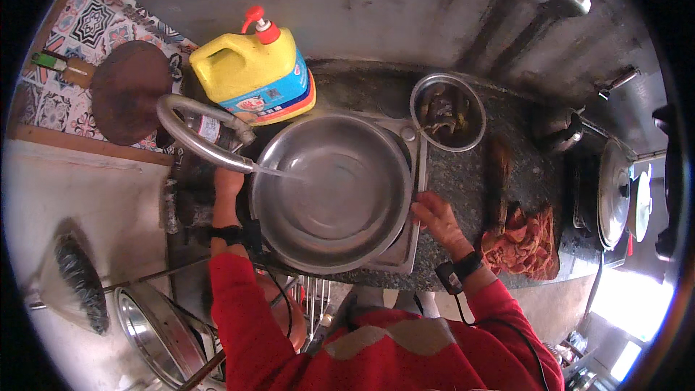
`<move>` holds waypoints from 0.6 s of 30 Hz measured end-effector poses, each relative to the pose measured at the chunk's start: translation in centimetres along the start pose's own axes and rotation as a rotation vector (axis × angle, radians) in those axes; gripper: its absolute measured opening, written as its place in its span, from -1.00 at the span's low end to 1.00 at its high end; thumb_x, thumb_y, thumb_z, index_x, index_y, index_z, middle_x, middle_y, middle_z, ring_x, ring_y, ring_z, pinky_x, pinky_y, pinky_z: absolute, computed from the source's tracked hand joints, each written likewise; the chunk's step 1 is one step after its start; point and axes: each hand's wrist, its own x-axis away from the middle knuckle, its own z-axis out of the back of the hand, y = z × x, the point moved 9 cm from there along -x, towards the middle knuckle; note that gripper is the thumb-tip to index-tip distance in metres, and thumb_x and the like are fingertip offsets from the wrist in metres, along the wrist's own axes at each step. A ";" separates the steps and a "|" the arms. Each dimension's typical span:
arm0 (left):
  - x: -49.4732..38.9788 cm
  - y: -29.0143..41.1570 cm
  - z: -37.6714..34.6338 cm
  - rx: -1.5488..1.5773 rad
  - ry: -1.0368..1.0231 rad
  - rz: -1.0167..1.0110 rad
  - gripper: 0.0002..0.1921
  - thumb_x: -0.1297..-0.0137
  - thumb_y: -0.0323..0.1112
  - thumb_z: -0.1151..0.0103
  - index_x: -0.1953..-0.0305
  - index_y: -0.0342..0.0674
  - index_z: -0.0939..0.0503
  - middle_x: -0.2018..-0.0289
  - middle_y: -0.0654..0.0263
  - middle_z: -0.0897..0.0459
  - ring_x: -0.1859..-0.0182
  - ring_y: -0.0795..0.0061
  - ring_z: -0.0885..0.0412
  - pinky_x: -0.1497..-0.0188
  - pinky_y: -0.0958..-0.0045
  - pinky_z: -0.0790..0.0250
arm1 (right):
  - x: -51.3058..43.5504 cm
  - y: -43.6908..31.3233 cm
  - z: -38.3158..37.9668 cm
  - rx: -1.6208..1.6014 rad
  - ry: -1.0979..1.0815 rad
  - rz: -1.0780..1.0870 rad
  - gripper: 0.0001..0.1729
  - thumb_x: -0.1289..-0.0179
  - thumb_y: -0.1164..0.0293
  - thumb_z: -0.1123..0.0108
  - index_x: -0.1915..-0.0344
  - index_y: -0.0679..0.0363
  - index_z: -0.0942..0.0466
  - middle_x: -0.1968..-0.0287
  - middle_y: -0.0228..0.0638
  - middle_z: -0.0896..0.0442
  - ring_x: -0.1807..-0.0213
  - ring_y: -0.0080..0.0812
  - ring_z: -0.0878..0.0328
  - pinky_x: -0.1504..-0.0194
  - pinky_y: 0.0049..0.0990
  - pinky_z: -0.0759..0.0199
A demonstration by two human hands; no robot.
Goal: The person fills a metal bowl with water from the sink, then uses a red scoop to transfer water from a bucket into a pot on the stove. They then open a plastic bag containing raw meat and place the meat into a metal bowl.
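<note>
A large stainless steel basin [334, 250] sits in the sink [404, 260]. Water runs into it from the curved metal faucet [201, 152]. My left hand [229, 180] is at the basin's left side, just below the faucet spout; its fingers are hidden behind the spout. At the right side, my right hand [437, 220] rests by the sink's edge with bent fingers, close to the basin's rim. Whether those fingertips touch the rim is unclear. No object shows in the right hand.
A yellow pump jug [239, 65] stands behind the faucet. A metal bowl [448, 144] with dark contents sits back right. A crumpled reddish cloth [521, 247] lies on the dark stone counter [461, 184]. A lidded pan [613, 195] stands far right; a round brown board [130, 92] leans left.
</note>
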 end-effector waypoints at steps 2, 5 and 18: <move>-0.5 0.1 -0.5 -0.101 0.021 -0.042 -0.54 -0.21 0.03 -0.16 0.04 -0.21 -0.57 0.00 0.02 -0.58 -0.11 0.02 -0.48 -0.14 0.13 -0.31 | -0.7 -0.6 -0.4 0.015 -0.007 0.039 -0.62 -0.24 0.28 -0.22 0.07 0.35 -0.49 0.33 -0.32 -0.61 0.39 -0.51 -0.55 0.38 -0.48 -0.43; -1.1 -1.3 -1.5 0.025 -0.084 -0.006 -0.56 -0.23 0.00 -0.15 0.03 -0.23 -0.57 0.00 0.03 -0.59 -0.10 0.05 -0.50 -0.17 0.16 -0.29 | -1.9 -0.9 -0.8 0.071 -0.005 0.079 -0.63 -0.22 0.27 -0.24 0.10 0.32 -0.50 0.34 -0.32 -0.61 0.38 -0.51 -0.54 0.38 -0.48 -0.43; -1.9 2.0 1.5 -0.265 0.339 -0.451 -0.78 -0.30 -0.21 -0.12 0.20 -0.22 -0.63 0.25 0.14 -0.66 0.06 0.11 -0.57 -0.10 0.17 -0.32 | -3.7 -1.5 -2.1 0.350 0.157 0.054 -0.50 -0.10 0.25 -0.33 0.03 0.33 -0.48 0.23 -0.04 -0.66 0.20 -0.18 -0.63 0.14 -0.28 -0.48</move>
